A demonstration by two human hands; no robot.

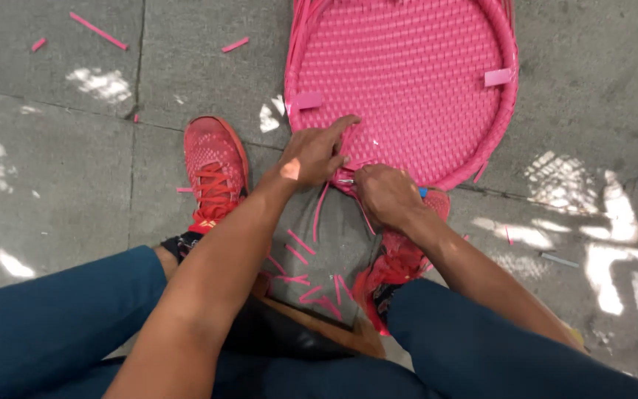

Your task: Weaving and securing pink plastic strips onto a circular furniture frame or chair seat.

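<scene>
Pink woven round tray (407, 81) lies on the concrete floor (53, 148), its near rim under both hands; the left hand (313, 157) pinches a pink strip (321, 203) at the rim, and just beside it the right hand (387, 193) holds a small blue-handled tool (422, 192)

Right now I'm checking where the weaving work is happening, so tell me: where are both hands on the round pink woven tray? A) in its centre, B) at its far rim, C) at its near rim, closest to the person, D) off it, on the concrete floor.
C: the left hand and right hand meet at the near rim of the round pink woven tray, just above the red shoes.
</scene>
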